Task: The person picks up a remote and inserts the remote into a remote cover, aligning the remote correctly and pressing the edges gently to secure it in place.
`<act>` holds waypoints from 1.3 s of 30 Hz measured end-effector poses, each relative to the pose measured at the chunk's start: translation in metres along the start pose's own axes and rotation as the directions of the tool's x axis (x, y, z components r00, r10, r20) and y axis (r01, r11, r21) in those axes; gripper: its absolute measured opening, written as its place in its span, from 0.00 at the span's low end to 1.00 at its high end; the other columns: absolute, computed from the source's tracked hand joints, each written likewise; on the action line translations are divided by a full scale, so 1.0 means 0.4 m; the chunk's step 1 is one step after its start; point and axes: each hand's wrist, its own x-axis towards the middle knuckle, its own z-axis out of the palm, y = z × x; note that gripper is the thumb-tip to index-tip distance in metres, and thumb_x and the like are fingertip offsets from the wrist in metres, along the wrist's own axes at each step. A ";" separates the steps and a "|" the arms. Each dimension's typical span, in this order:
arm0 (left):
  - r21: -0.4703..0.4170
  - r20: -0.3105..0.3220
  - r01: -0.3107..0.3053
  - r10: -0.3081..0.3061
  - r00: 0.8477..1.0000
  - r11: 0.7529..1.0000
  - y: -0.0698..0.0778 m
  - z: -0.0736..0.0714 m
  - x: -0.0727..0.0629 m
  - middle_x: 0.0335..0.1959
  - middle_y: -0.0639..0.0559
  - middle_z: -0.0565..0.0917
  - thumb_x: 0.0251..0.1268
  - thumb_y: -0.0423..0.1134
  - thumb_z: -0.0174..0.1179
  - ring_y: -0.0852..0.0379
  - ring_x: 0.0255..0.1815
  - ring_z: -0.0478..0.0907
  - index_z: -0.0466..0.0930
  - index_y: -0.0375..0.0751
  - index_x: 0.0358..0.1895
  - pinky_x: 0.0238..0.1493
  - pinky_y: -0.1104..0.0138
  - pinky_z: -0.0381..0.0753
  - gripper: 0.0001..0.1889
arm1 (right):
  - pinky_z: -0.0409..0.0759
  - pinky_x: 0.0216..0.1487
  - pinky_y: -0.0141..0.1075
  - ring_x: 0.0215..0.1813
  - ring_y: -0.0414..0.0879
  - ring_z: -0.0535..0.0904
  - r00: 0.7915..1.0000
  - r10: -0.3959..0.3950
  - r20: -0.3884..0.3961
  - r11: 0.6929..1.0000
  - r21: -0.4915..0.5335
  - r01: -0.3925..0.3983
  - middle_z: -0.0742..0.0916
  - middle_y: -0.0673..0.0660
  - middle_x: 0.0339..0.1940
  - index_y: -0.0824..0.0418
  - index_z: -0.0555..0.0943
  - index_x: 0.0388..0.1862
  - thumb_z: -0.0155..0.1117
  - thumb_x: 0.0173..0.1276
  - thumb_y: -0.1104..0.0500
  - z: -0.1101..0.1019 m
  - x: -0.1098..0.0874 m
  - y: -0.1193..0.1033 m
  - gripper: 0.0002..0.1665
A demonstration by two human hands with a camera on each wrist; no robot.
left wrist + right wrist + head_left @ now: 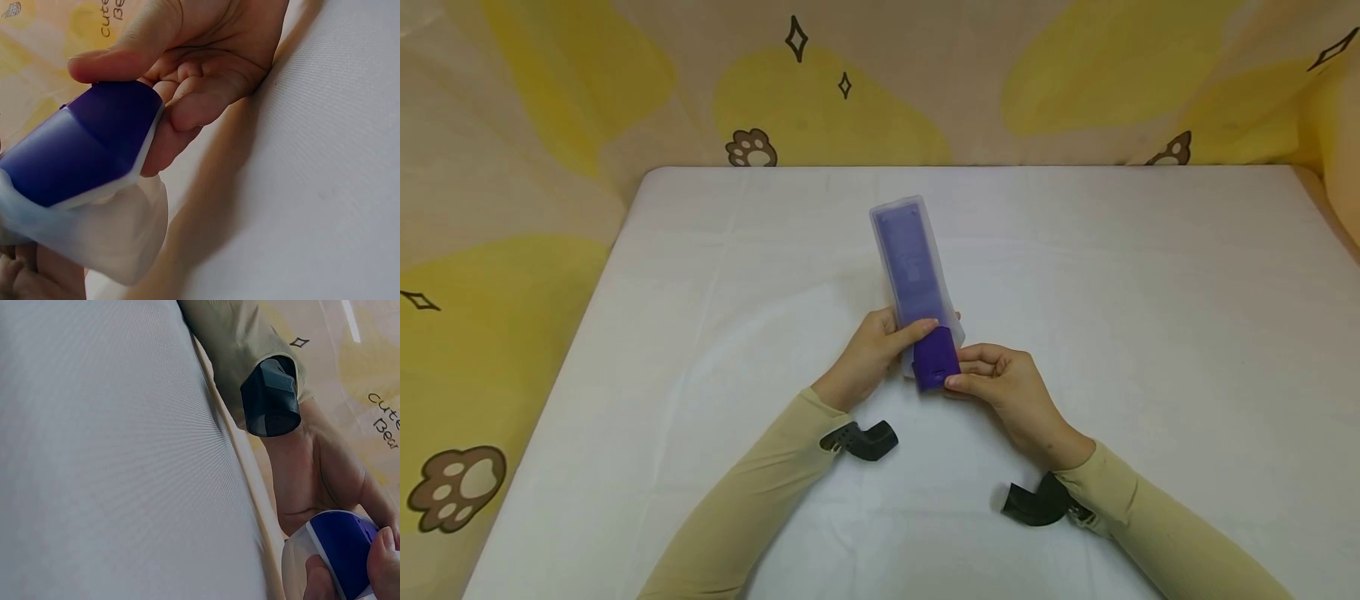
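A purple remote control (937,358) is held back side up above the white table, tilted. A translucent soft cover (901,242) sleeves its far part, while its near end sticks out bare. My left hand (871,350) grips the covered remote from the left, thumb on top near the cover's edge. At the bare end, my right hand (1003,387) pinches the near right corner between thumb and fingers. In the left wrist view, a loose flap of the cover (134,237) hangs below the bare end. The left palm (306,465) shows behind the remote in the right wrist view.
A white cloth covers the tabletop (760,242). Behind and to the left hangs a yellow patterned curtain (865,125). Black curved camera mounts sit on both wrists, the left one (872,440) and the right one (1033,502), just below the hands.
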 end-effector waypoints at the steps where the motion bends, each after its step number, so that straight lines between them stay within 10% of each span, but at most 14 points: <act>1: 0.001 0.002 0.000 0.000 1.000 1.000 0.000 0.000 0.000 0.57 0.31 0.75 0.71 0.30 0.49 0.49 0.59 0.73 0.67 0.22 0.60 0.62 0.63 0.70 0.19 | 0.82 0.45 0.39 0.40 0.46 0.85 1.000 0.001 0.000 1.000 -0.002 -0.001 0.88 0.56 0.34 0.78 0.72 0.47 0.63 0.58 0.77 0.000 0.000 -0.001 0.17; 39: -0.085 -0.057 0.019 -0.024 0.998 0.996 -0.013 0.012 -0.006 0.57 0.31 0.75 0.72 0.32 0.49 0.51 0.53 0.78 0.67 0.24 0.61 0.56 0.63 0.75 0.19 | 0.82 0.45 0.39 0.39 0.47 0.85 1.000 -0.008 -0.019 0.999 -0.040 0.007 0.88 0.57 0.33 0.79 0.72 0.45 0.66 0.56 0.75 0.003 0.002 -0.006 0.18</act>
